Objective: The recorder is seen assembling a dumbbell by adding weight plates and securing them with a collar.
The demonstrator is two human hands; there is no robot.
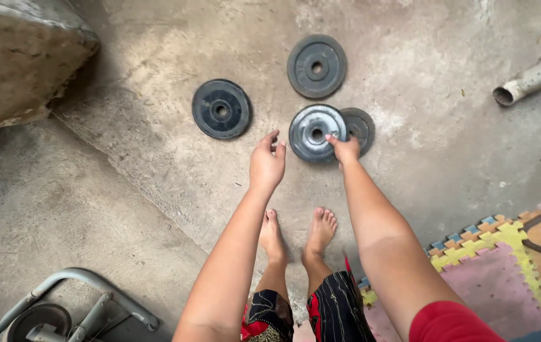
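Note:
Several round dark weight plates lie on the concrete floor. My right hand (346,149) grips the lower right edge of a shiny grey plate (311,130), which is tilted up and partly covers a smaller dark plate (362,125). My left hand (266,162) hovers open just left of that grey plate, fingers spread, touching nothing. A black plate (221,109) lies flat further left, and a grey plate (316,66) lies beyond. My bare feet (295,235) stand below the hands.
A large concrete block (17,57) sits at the upper left. A grey pipe (536,76) lies at the right edge. Coloured foam puzzle mats (498,266) cover the lower right floor. A grey metal frame with a plate (61,310) is at the bottom left.

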